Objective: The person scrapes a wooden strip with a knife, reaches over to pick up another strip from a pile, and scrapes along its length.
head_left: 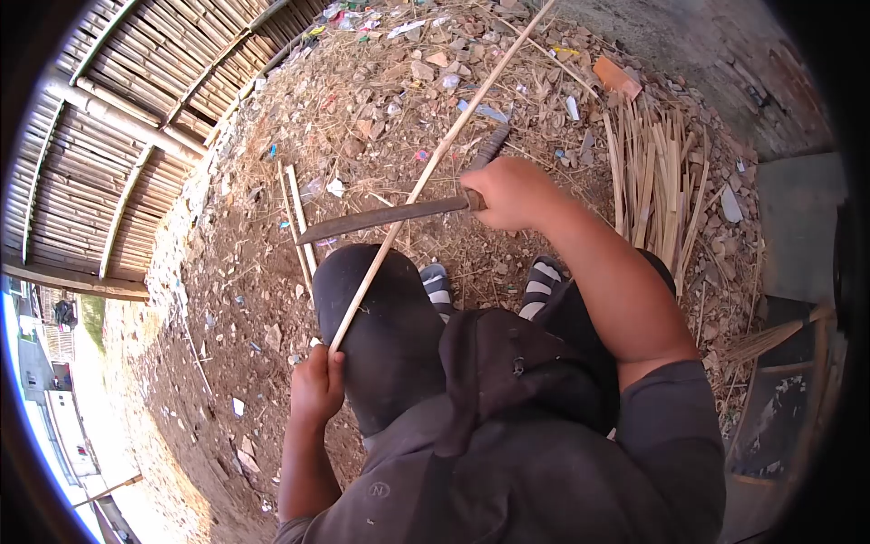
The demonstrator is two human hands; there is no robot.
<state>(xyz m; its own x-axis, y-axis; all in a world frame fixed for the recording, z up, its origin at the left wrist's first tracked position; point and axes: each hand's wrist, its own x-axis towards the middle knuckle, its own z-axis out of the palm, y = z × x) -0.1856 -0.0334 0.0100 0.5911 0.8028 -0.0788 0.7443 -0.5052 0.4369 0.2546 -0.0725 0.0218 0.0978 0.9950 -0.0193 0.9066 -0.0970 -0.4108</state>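
My left hand (319, 383) is closed on the lower end of a long pale bamboo strip (433, 163), beside my left knee. The strip slants up to the right, past the top edge of the view. My right hand (509, 193) grips the handle of a large knife (390, 216), its dark curved blade pointing left. Blade and strip cross above my knee; whether they touch I cannot tell. Behind my right hand a dark ridged rod-like thing (491, 147) shows, partly hidden.
Split bamboo strips (654, 181) lie in a pile at the right. Two thin strips (299, 218) lie left of my knee. A bamboo slat wall (136, 136) stands upper left, a brick (617, 78) upper right. Litter and stones cover the dirt ground.
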